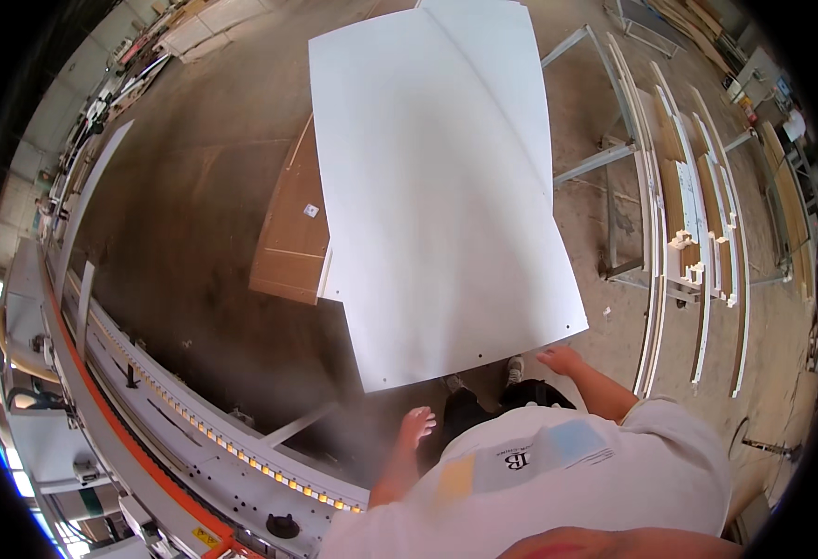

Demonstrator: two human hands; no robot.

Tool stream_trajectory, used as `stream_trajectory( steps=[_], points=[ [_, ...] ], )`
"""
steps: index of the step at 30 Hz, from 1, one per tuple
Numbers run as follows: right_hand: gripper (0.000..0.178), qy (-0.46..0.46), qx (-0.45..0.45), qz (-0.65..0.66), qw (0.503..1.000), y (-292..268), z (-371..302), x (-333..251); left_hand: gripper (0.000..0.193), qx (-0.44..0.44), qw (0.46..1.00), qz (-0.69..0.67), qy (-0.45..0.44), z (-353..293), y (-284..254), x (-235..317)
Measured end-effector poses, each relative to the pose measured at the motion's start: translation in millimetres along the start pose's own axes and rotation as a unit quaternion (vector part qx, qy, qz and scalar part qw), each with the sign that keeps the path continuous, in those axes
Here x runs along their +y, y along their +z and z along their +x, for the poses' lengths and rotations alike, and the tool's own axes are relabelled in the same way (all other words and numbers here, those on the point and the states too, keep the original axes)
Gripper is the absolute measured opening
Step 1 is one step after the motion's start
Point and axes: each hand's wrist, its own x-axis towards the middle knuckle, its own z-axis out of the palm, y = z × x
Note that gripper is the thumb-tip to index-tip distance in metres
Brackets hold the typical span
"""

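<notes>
A large white panel [446, 214] lies flat in front of me, with a few small dark holes along its near edge. Part of another white board [332, 275] sticks out from under its left side. My left hand [416, 424] hangs below the panel's near left corner, apart from it, with nothing held and its fingers loosely apart. Close to the near right corner is my right hand [560, 359], fingers stretched out and also empty. A small gap shows between it and the panel's edge.
On my left runs a long machine [194, 447] with an orange strip and a row of yellow blocks. A brown board [288, 233] lies left of the panel. To the right, a metal rack [595, 163] stands beside long narrow strips [651, 233] and stacked boards [684, 205].
</notes>
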Motion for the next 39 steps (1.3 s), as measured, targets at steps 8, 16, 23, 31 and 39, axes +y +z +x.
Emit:
stream_trajectory(
  steps=[8,16,23,31,39],
  points=[
    [0.067,0.095,0.102,0.033,0.99,-33.2,53.6,89.0,0.045,0.055,0.997,-0.02,-0.045,55.5,34.2,36.4],
    [0.102,0.129,0.144,0.159,0.968,-62.0,146.1,117.2,0.052,0.232,0.924,-0.302,-0.045,115.5,66.9,43.4],
    [0.106,0.179,0.206,0.251,0.929,-26.9,184.7,145.6,0.044,0.277,0.875,-0.39,0.069,121.4,107.5,57.3],
    [0.094,0.169,0.237,0.186,0.938,-112.1,153.9,182.0,0.041,0.257,0.886,-0.386,0.025,107.7,190.0,35.6],
    [0.096,0.182,0.226,0.196,0.937,25.6,110.1,220.1,0.041,0.297,0.879,-0.371,-0.022,81.5,149.7,-35.7]
  ],
)
